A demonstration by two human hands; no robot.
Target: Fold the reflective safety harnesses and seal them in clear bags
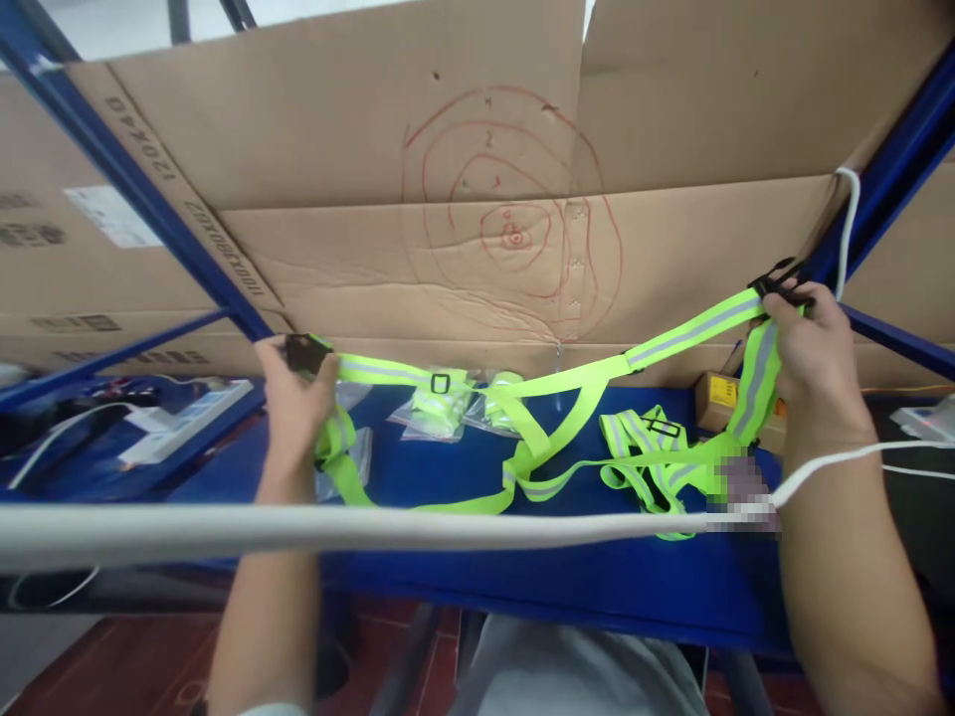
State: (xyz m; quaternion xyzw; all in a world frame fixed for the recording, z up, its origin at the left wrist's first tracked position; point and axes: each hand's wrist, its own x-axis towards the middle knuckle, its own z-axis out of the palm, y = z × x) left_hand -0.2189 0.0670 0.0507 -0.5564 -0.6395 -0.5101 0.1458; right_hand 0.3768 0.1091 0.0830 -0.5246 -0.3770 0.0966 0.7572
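Note:
A neon-yellow reflective harness [690, 333] with grey stripes is stretched between my two hands above a blue table. My left hand [290, 398] pinches a black buckle [304, 352] at one end of its strap. At the other end, my right hand [817, 338] grips black buckle parts [776, 286], with a wide strap hanging below. The lower straps [463, 504] droop in loops toward the tabletop. Beneath them on the right lies a tangled second pile of reflective straps [649, 447]. Packed straps in clear bags [440, 406] sit behind the harness.
A white cable [448, 527] crosses the foreground in front of my forearms. Cardboard [335, 268] with red drawn rings backs the blue table [418, 577]. A white power strip [186, 423] lies left, a small box [716, 398] right. Blue posts [895, 179] stand at both sides.

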